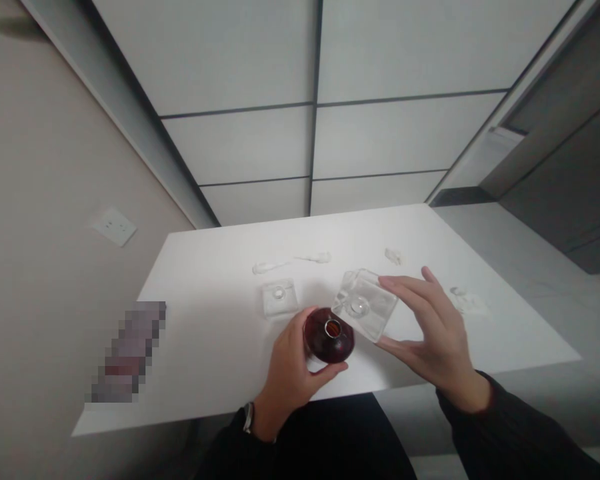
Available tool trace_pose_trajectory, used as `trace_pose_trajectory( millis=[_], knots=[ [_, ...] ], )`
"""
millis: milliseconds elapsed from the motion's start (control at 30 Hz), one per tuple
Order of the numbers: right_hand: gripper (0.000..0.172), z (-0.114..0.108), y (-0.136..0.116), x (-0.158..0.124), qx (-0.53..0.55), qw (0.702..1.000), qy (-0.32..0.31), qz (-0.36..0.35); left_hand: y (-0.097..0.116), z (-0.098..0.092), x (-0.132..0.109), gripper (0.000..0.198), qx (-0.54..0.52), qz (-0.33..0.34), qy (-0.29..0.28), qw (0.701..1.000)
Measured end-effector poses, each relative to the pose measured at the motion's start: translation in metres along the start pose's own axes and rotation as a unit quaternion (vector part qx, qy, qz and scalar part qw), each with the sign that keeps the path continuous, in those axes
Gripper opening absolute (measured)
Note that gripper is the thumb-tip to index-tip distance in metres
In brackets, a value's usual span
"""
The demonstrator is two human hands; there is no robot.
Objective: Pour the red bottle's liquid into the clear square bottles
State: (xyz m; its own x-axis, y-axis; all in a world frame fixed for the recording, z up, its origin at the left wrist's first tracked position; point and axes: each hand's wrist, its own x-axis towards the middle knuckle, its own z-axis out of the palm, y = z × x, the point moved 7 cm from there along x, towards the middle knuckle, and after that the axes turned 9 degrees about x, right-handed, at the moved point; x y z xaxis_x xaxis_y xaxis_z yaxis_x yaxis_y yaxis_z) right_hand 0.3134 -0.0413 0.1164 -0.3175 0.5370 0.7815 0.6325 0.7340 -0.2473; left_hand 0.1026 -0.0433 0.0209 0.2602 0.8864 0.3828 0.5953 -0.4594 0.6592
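Observation:
My left hand (289,373) is wrapped around a round dark red glass bottle (330,340) with a metal-ringed open neck, held just above the near edge of the white table (210,333). My right hand (433,333) grips a clear square glass bottle (364,305), tilted so its neck points toward the red bottle. The two bottles almost touch. A watch shows on my left wrist.
A second clear square bottle (279,298) stands on the table behind my left hand. Small clear glass pieces lie farther back (267,267), (315,257), (393,255) and to the right (467,301). A wall with a socket (114,227) runs along the left.

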Motion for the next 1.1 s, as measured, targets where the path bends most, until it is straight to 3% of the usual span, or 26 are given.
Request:
trace_pose_trajectory(
  millis=[400, 1100],
  knots=[
    [0.049, 0.0, -0.01, 0.006, -0.022, 0.999, 0.023, -0.02, 0.001, 0.002, 0.0, 0.087, 0.02, 0.008, 0.01, 1.0],
    [0.061, -0.003, -0.017, 0.007, -0.057, 0.997, 0.018, -0.053, 0.001, 0.003, 0.0, 0.091, 0.018, 0.007, 0.02, 1.0]
  ],
)
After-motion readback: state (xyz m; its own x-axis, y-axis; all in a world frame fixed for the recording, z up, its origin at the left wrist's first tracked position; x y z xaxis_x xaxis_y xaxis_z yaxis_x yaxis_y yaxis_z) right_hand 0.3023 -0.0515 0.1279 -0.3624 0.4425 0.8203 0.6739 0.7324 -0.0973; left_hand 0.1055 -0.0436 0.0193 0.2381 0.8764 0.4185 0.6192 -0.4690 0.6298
